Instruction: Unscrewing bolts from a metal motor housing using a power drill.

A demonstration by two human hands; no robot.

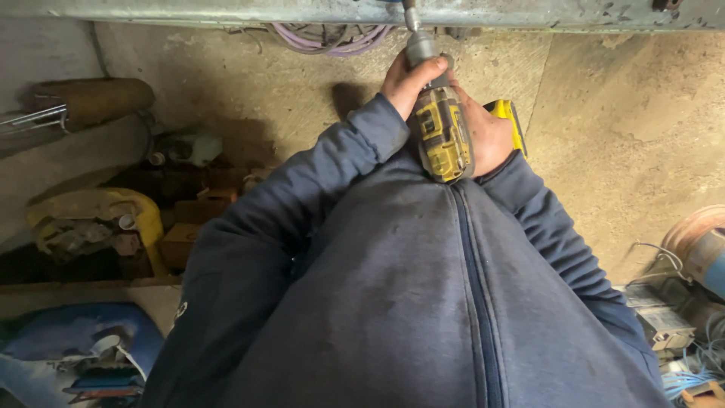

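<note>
Tight spot: a grey metal beam (529, 11) runs along the top edge, with bare concrete floor (627, 128) open to the right. Brown cardboard boxes (181, 242) sit cluttered on the left. Both grips are clamped on the yellow drill (442, 132), left hand (408, 79) near the chuck, right hand (487, 136) on the handle, its bit against the beam.

Scuffed yellow-and-black cordless drill (440, 132) upright, chuck against grey beam (529, 13).
</note>
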